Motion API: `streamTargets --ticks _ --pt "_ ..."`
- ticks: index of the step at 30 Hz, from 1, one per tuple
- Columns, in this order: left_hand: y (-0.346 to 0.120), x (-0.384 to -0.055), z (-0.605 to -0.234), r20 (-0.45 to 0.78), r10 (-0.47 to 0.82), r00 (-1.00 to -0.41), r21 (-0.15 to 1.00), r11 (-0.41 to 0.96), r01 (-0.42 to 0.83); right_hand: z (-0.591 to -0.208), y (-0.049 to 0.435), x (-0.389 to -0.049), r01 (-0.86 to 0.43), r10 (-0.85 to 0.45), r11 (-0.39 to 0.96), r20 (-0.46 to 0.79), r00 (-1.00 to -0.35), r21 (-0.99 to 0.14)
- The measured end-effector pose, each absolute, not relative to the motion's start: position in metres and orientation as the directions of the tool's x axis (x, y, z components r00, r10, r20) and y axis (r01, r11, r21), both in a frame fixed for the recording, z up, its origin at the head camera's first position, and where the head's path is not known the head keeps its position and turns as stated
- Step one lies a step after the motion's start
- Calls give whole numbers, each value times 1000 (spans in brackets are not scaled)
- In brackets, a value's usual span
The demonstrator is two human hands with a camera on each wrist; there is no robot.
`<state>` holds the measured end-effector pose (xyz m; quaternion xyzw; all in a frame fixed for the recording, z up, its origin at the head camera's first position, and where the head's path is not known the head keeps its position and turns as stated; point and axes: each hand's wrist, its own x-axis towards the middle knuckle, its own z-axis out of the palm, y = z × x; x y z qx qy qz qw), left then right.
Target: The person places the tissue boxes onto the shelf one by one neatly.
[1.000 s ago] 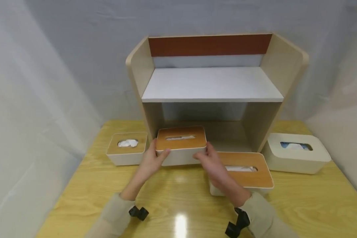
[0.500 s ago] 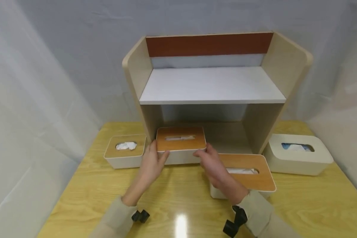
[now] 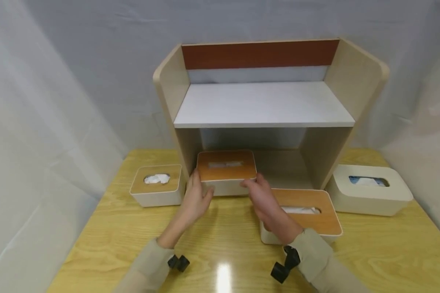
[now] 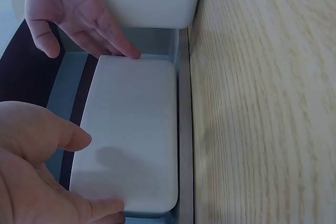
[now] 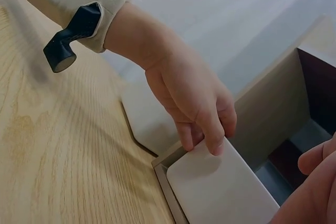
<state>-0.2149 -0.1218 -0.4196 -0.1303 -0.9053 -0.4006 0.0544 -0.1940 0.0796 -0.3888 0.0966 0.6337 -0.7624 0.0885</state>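
A tissue box with a wood-look lid [image 3: 227, 165] stands at the left front of the lower compartment of a shelf unit. My left hand [image 3: 196, 199] holds its left end, fingers along the side and thumb over the front. At the opposite end my right hand [image 3: 265, 199] touches the side with extended fingers; its thumb stands off the box in the left wrist view. The white front of the box [image 4: 128, 135] lies just behind the bottom lip of the shelf. A larger wood-lidded tissue box [image 3: 319, 203] sits under my right forearm, partly hidden.
The shelf unit [image 3: 264, 103] has a white upper board and beige side panels. Left of it stands a small tissue box [image 3: 157, 199], right of it a cream tissue box [image 3: 370, 199]. All rest on a yellow wooden table [image 3: 124, 232], with pale sheeting around.
Both hands have pushed the tissue box away from me, deeper into the lower compartment. My right thumb has come up off its front. The other boxes have not moved.
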Motion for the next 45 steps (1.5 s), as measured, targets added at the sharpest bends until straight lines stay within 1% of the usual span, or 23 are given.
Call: streamTargets --ticks 10,16,25,32,40,45 --pt "-119 -226 -417 204 179 -963 705 655 271 -390 76 -206 221 25 -224 -232 -972 -949" --pt "-119 -231 -419 214 180 -960 700 657 279 -391 75 -208 215 36 -224 -228 -973 -951" --pt "-118 -237 -418 166 169 -972 716 657 237 -394 74 -212 200 37 -233 -214 -976 -952" --pt "-118 -243 -420 192 174 -966 707 658 259 -395 73 -216 176 51 -251 -195 -979 -952" --pt "-120 -236 -420 204 189 -961 709 649 278 -392 74 -209 193 12 -266 -203 -979 -944" --pt "-118 -231 -418 202 206 -957 703 650 289 -388 77 -201 189 -18 -301 -193 -981 -935"
